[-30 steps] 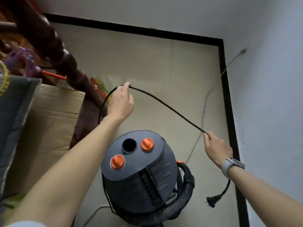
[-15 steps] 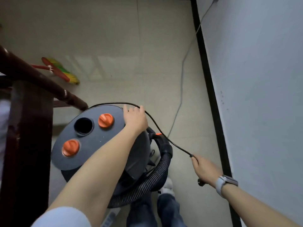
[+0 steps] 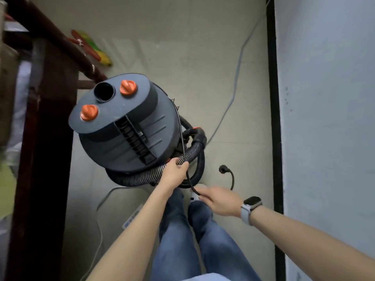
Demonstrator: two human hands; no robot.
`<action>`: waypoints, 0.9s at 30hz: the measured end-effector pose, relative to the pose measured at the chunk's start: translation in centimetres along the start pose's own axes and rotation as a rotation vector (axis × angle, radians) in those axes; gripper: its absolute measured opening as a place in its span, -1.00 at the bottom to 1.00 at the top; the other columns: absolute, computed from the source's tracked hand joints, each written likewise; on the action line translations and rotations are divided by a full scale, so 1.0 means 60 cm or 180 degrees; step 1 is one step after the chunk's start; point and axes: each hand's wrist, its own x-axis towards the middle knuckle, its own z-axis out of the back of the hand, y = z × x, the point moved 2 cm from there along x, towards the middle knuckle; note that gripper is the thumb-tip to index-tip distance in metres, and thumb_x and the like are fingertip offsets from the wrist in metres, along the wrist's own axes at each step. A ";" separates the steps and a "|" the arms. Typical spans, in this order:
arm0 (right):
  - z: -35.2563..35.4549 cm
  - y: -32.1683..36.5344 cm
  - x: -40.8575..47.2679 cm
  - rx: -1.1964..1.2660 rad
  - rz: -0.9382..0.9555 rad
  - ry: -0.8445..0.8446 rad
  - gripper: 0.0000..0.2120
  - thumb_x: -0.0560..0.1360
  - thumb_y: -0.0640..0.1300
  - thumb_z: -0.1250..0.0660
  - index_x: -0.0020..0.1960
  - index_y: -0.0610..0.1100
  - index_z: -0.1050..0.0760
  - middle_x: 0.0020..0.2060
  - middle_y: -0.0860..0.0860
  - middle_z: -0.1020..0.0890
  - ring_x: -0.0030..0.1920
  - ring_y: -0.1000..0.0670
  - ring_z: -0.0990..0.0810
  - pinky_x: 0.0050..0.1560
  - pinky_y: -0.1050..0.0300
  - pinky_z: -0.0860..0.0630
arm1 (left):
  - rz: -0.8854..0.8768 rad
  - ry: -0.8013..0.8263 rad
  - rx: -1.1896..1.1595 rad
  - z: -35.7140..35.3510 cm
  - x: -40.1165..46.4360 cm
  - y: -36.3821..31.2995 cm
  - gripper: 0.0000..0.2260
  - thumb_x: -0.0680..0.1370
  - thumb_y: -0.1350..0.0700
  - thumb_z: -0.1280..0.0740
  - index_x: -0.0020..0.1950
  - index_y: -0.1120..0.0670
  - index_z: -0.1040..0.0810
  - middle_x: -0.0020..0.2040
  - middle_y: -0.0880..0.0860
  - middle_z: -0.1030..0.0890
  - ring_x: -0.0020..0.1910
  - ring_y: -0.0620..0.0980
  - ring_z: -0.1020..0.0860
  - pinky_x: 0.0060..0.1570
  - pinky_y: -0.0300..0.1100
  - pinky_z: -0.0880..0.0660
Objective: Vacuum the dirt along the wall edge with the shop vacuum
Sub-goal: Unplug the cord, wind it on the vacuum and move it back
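Nearest: jeans (image 3: pixel 182 236), standing on floor (image 3: pixel 182 57). Right hand (image 3: pixel 220 200) pinching black cord (image 3: pixel 189 182); plug (image 3: pixel 223 170) hanging free beyond. Left hand (image 3: pixel 174 175) curled around same cord at ribbed hose (image 3: pixel 142 175). Vacuum (image 3: pixel 123 126) ahead, hose wrapped round base. Wall (image 3: pixel 324 98) along right, black baseboard (image 3: pixel 273 98) below.

Looking straight down: the grey vacuum (image 3: pixel 125 126) stands on the tiled floor (image 3: pixel 182 47), two orange knobs (image 3: pixel 128 88) and an open port on its lid. Ribbed hose (image 3: pixel 146 175) loops round its base. Left hand (image 3: pixel 174 175) pinches the black cord (image 3: pixel 181 134) at the hose; right hand (image 3: pixel 221 199), watch (image 3: pixel 250 205) on the wrist, grips the same cord lower down. Plug (image 3: pixel 223 170) lies just beside the black skirting (image 3: pixel 273 98).
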 end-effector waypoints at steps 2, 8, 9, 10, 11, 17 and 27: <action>-0.006 0.007 -0.001 0.0030 0.0138 -0.0006 -0.70 0.61 -0.17 -0.10 0.31 -0.13 -0.40 0.08 -0.14 -0.59 0.04 -0.19 -0.53 -0.14 0.12 -0.29 | 0.0202 0.0414 -0.1359 -0.010 -0.028 0.017 -0.86 0.64 0.15 -0.13 0.16 0.07 -0.41 -0.20 0.09 -0.53 -0.39 -0.07 -0.55 -0.31 -0.23 -0.58; -0.030 0.032 0.011 -0.0290 0.0278 0.0563 -0.68 0.61 -0.15 -0.13 0.32 -0.10 -0.48 0.20 -0.04 -0.59 0.18 -0.09 -0.53 0.14 0.14 -0.37 | 0.0107 0.0186 -0.1626 0.026 -0.070 0.091 -0.79 0.65 0.17 -0.07 0.02 0.16 -0.49 -0.42 -0.02 -0.27 -0.58 -0.19 -0.25 -0.54 -0.34 -0.30; -0.033 0.033 0.016 -0.0313 0.0214 0.0568 -0.67 0.61 -0.15 -0.13 0.33 -0.08 -0.47 0.23 -0.02 -0.58 0.21 -0.08 -0.53 0.18 0.12 -0.39 | 0.0067 0.0014 -0.1445 0.043 -0.077 0.104 -0.78 0.65 0.17 -0.08 0.00 0.16 -0.51 -0.43 -0.03 -0.27 -0.57 -0.19 -0.24 -0.55 -0.35 -0.25; -0.034 0.034 0.021 -0.0353 0.0138 0.0468 -0.67 0.60 -0.15 -0.12 0.32 -0.07 -0.48 0.23 -0.01 -0.58 0.22 -0.08 -0.52 0.18 0.10 -0.41 | -0.0027 -0.0189 -0.1160 0.063 -0.084 0.112 -0.77 0.64 0.16 -0.09 -0.04 0.14 -0.54 -0.45 -0.05 -0.29 -0.56 -0.18 -0.24 -0.53 -0.35 -0.22; -0.029 0.035 0.027 -0.0436 0.0076 0.0241 -0.67 0.60 -0.17 -0.12 0.30 -0.07 -0.49 0.23 -0.02 -0.58 0.22 -0.09 -0.52 0.16 0.09 -0.40 | -0.0175 -0.0377 -0.0756 0.083 -0.091 0.118 -0.76 0.64 0.16 -0.12 -0.08 0.10 -0.56 -0.47 -0.07 -0.31 -0.54 -0.18 -0.26 -0.51 -0.33 -0.21; 0.042 0.074 0.098 -0.0769 0.0523 -0.1542 -0.56 0.40 -0.32 -0.22 0.28 -0.22 -0.49 0.16 -0.20 -0.55 0.14 -0.26 -0.54 0.02 -0.06 -0.52 | -0.0782 -0.0885 0.1208 0.175 -0.126 0.142 -0.77 0.61 0.13 -0.18 0.07 0.11 -0.62 -0.02 0.05 -0.66 0.02 0.07 -0.56 -0.15 -0.19 -0.31; 0.038 0.114 0.181 -0.2085 0.1026 -0.1049 -0.64 0.29 -0.25 -0.35 0.08 -0.14 -0.61 -0.15 -0.09 -0.60 -0.16 -0.18 -0.60 -0.08 0.00 -0.54 | -0.1657 -0.1365 0.2920 0.264 -0.087 0.146 -0.82 0.58 0.11 -0.25 0.11 0.01 -0.60 -0.14 0.00 -0.57 -0.05 0.08 -0.50 -0.01 -0.10 -0.19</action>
